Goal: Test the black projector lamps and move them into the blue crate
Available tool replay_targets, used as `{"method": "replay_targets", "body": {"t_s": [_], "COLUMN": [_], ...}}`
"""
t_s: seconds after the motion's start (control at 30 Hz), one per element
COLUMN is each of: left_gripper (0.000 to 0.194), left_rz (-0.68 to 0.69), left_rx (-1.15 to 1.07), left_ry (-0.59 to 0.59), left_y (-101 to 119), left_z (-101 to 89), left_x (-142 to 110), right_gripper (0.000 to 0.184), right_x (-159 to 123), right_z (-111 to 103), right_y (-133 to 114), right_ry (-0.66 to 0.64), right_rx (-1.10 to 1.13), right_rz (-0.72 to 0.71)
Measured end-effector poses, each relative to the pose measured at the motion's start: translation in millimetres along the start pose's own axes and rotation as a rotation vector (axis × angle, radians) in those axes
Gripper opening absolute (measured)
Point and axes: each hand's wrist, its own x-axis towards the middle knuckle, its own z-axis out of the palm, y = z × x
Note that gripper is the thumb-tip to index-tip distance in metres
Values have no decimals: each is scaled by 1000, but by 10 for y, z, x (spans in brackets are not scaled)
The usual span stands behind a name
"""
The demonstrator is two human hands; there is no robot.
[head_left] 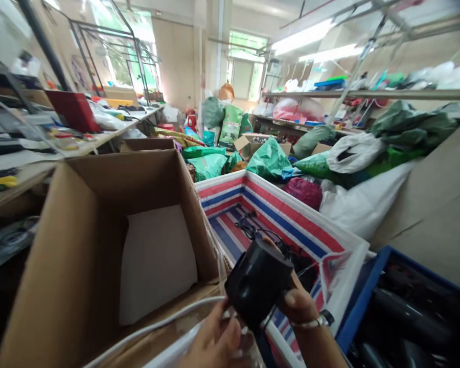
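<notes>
Desk, left (30, 174): long, crowded top; a red case (72, 110), white plastic bags (103, 120) and a yellow-handled tool (0, 181) lie on it. Shelf, right (368, 94): white plastic bags (437, 76) and a blue tray (329, 83) rest along it.

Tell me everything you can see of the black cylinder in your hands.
The black cylinder is short and stubby, with a smooth, faintly glossy plastic look and a rounded rim at its upper end. It sits tilted, held up between the left hand and right hand, above a striped bin. Its lower end is hidden, and no markings show.
</notes>
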Motion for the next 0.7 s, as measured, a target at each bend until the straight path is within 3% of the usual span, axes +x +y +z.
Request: {"method": "replay_targets", "body": {"t_s": [0.07, 0.13, 0.23, 0.33, 0.43, 0.57, 0.63, 0.7], "left_gripper": [65, 65, 78, 82, 72, 54, 54, 60], "left_rz": [-60, 16, 143, 134, 152, 155, 124, 101], "left_rx": [-113, -103, 89, 332, 446, 457, 425, 381], "left_ry": [-114, -133, -39, 99, 180, 177, 145, 134], "left_y": [-7, 35, 119, 150, 105, 24, 8, 5], "left_z": [53, 16, -131, -274, -346, -337, -321, -322], "left_x": [-66, -191, -435, -678, -878, -1057, -1112, -1152], "right_gripper": [98, 99, 93, 83, 81, 82, 83, 88], "right_x": [-209, -366, -526, -648, -754, -870, -933, -997], "right_z": [286, 530, 840, 1067, 1183, 1202, 1168, 1086], "right_y": [-76, -156, -242, -222, -89, 119, 149, 106], "right_ry": [-50, -51, 39, 78, 65, 28, 13, -46], "right_rx": [-70, -175, -391, -619, -795, -1084, -1095, -939], "right_rz": [-3, 15, -2, -69, -167, -328, -271, -102]}}
